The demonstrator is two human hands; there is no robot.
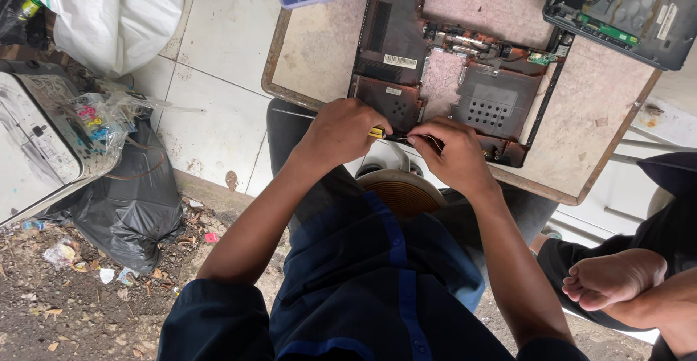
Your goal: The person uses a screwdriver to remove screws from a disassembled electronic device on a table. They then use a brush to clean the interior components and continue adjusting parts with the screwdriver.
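The left hand (341, 132) grips a small yellow-handled screwdriver (382, 134), tip at the near edge of the brown plastic laptop shell (406, 63). The right hand (454, 156) pinches its shaft, probably steadying it. Next needs careful turning.

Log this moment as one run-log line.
left hand: grips screwdriver | right hand: steadies its tip | laptop base: open on table

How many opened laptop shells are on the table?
2. One laptop base lies mid-table by the left hand and right hand, which hold a screwdriver. Another shell sits at the top right corner, partly cut off.
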